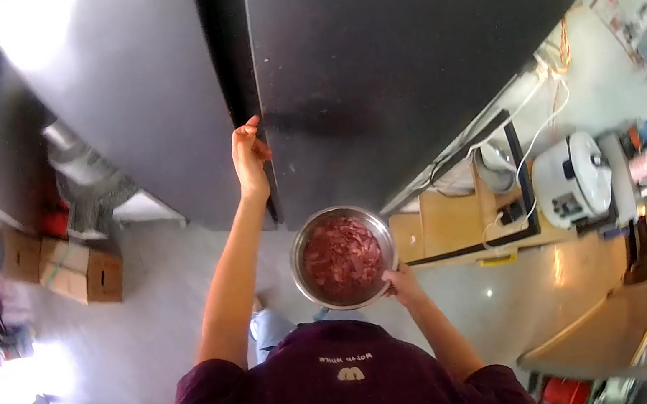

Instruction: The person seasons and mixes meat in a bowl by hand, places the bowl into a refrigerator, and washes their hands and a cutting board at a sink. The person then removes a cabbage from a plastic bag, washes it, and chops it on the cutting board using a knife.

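Observation:
A round steel bowl (297,267) with sliced red meat (342,259) in it is held at waist height, in front of a tall dark two-door cabinet (367,51). My right hand (400,281) grips the bowl's right rim, its fingers closed on it. Raised to the gap between the two doors is my left hand (250,154), its fingers bent at the edge of the left door (144,86). Those fingers are partly hidden, so whether they grip the edge is unclear.
Right of the cabinet, a white rice cooker (572,179) stands near a wooden shelf (449,220) with hanging white cables. Cardboard boxes (80,270) lie on the grey floor at left. A wooden table (598,332) is at lower right.

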### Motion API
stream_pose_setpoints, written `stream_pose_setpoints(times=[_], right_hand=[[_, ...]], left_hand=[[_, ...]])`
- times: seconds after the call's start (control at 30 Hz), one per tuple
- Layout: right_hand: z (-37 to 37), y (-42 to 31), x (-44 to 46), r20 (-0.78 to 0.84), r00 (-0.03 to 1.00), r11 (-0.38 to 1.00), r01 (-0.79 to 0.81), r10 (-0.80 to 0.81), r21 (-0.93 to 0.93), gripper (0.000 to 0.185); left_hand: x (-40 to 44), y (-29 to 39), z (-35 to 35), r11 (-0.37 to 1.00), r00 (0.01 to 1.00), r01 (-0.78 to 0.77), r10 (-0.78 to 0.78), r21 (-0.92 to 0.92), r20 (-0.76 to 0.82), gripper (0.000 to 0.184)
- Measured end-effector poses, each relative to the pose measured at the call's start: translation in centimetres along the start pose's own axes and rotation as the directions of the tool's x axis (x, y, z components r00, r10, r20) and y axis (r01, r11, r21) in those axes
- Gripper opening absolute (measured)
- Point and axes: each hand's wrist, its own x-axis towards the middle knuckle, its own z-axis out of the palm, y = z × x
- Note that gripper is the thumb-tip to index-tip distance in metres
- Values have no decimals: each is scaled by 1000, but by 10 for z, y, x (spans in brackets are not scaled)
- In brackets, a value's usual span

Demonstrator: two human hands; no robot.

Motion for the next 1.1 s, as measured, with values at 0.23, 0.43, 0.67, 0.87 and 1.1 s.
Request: stream_pose_setpoints(times=[0.23,0.43,0.67,0.87,1.1], right_hand=[[67,53,-46,-303,950,947,21,81,321,26],[121,128,-100,-437,885,861,89,162,500,32],[147,182,-142,-516,833,852,115,198,512,34],[156,199,-169,-486,856,845,120,179,522,31],[152,184,-167,-449,883,865,118,133,488,31]], left_hand=[[47,-21,-3,956,914,236,-158,-173,374,25],[42,-17,15,964,870,251,-183,-91,457,16],[60,-34,8,952,867,286,-210,-106,452,21],[12,-11,10,980,887,193,-152,-51,435,40],[-87,42,-13,988,780,145,-151,60,607,40]])
